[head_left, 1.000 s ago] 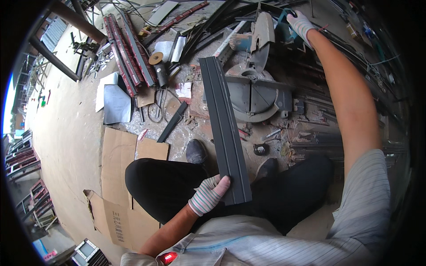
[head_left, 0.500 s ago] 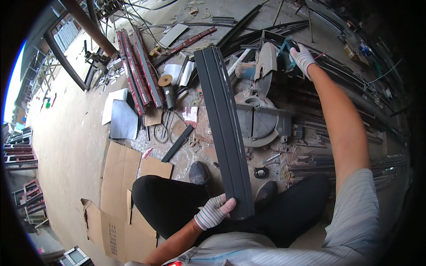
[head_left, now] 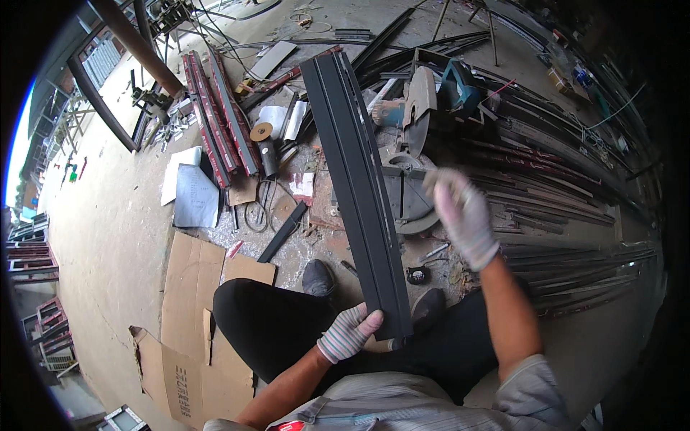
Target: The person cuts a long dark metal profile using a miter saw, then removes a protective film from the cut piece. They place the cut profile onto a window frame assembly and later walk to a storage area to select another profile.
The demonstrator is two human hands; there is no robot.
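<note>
The left hand (head_left: 351, 333) clasps the dark profile (head_left: 357, 194) low down, likely mid-handling, the next move wanting steadiness; from here I can't tell whether the blurred right hand (head_left: 463, 221) grips anything.

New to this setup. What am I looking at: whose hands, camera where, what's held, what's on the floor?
No robot here: it's a person wearing striped gloves. The view comes from a fisheye camera on their head, looking down, so straight edges bend near the rim and picture left is their left.

The left hand grips the near end of a long dark grooved profile, which slants up and away. The right hand is raised and blurred; I see nothing in it. Past it stands a power saw with a round blade.

On the floor lie flattened cardboard, paper sheets, a short dark strip and red-wrapped bars.
</note>
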